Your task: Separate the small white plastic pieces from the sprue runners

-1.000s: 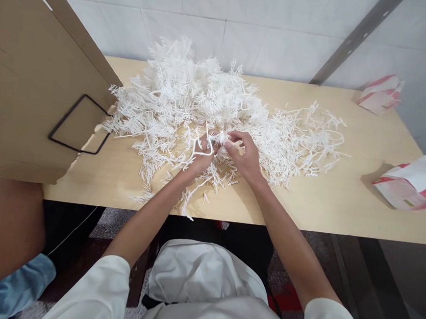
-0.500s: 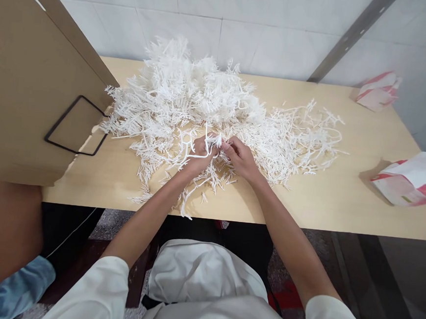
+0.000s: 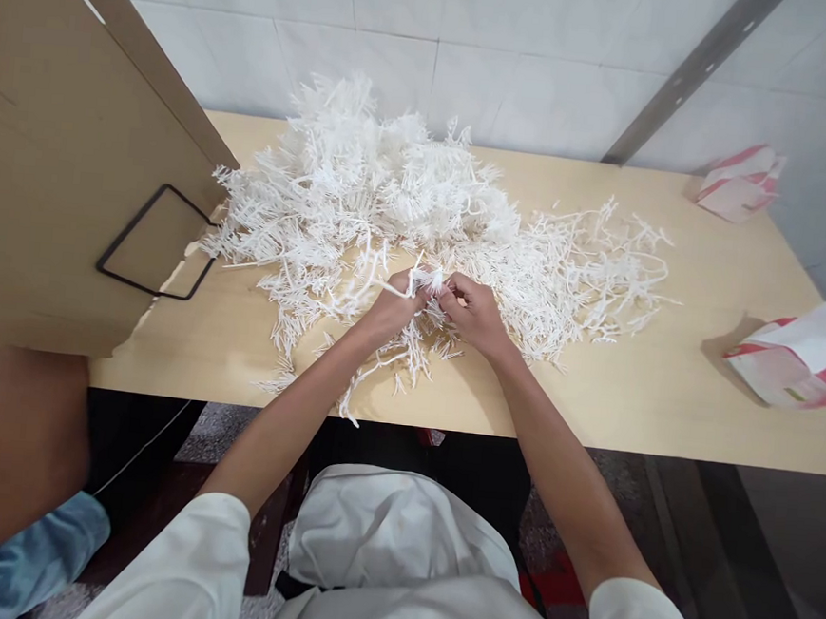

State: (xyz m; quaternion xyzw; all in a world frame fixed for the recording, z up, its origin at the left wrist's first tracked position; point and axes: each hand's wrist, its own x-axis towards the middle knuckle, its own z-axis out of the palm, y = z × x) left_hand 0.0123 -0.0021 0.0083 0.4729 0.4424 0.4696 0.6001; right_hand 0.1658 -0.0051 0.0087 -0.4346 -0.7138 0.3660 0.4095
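A white branched plastic piece [image 3: 435, 279] with a tuft of fine prongs is held between my two hands over the table. My left hand [image 3: 400, 301] is closed around its thicker stems, which stick out to the left. With thumb and fingers pinched, my right hand [image 3: 476, 313] grips at the tuft's right side; its fingertips partly hide what they hold. Behind both hands rises a large heap of similar white branched pieces [image 3: 387, 174]. Looser thin white bits [image 3: 550, 282] spread to the right, and a few strands lie below my hands near the table's front edge.
A brown cardboard panel [image 3: 60, 158] stands at the left, with a black wire frame [image 3: 157, 242] at its lower edge. Two red-and-white paper bags, a near one [image 3: 801, 364] and a far one [image 3: 741, 183], stand on the right. Another person's arm [image 3: 22, 450] is at the lower left.
My hands and the piece have shifted slightly right. The stems in my left hand have turned, and my right fingers have bent more at the tuft.
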